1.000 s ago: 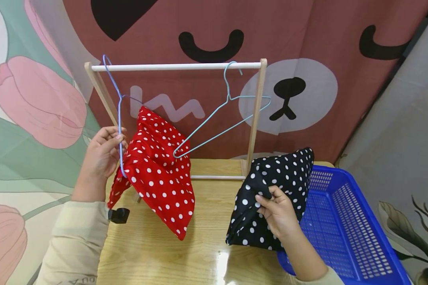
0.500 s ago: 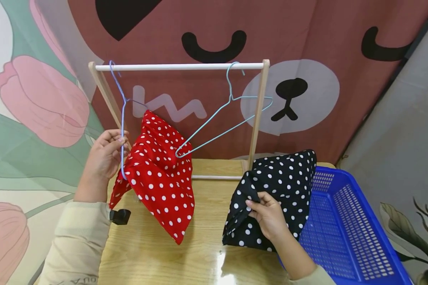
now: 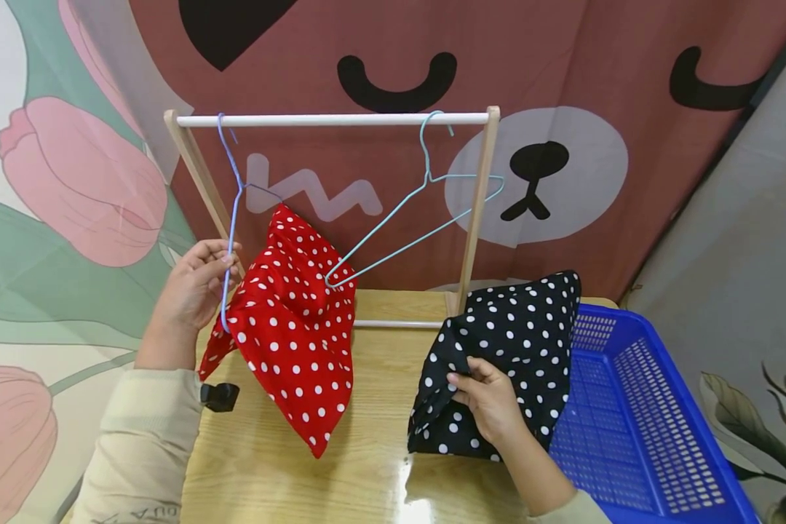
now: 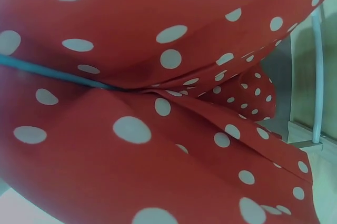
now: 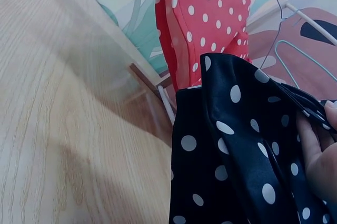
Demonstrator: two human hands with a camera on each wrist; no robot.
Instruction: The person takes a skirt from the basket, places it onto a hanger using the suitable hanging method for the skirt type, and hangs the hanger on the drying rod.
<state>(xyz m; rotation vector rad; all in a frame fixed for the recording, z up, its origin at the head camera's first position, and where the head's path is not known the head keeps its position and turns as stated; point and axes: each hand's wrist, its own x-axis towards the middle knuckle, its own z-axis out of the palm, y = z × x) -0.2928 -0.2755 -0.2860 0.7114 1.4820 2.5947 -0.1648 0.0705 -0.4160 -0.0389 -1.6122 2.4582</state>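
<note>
With thumb and fingers my left hand (image 3: 196, 284) pinches the side of a purple-blue clothes hanger (image 3: 233, 211), whose hook sits over the rack's white bar. A red cloth with white dots (image 3: 301, 327) drapes over that hanger; in the left wrist view the red cloth (image 4: 131, 129) fills most of the picture. My right hand (image 3: 491, 404) grips a fold of a black cloth with white dots (image 3: 537, 342), held up by the basket's left side. The right wrist view shows fingers (image 5: 316, 150) tucked at the black cloth's (image 5: 237, 145) gathered edge.
A small wooden rack with a white top bar (image 3: 340, 120) stands on the wooden table (image 3: 367, 422). From its right end hangs a bare light-blue hanger (image 3: 380, 225). A blue plastic basket (image 3: 668, 393) stands at the right. Printed curtain (image 3: 393, 44) covers the back.
The purple-blue hanger and red cloth have shifted right along the bar, its hook now over it. My right hand has moved slightly left with the black cloth.
</note>
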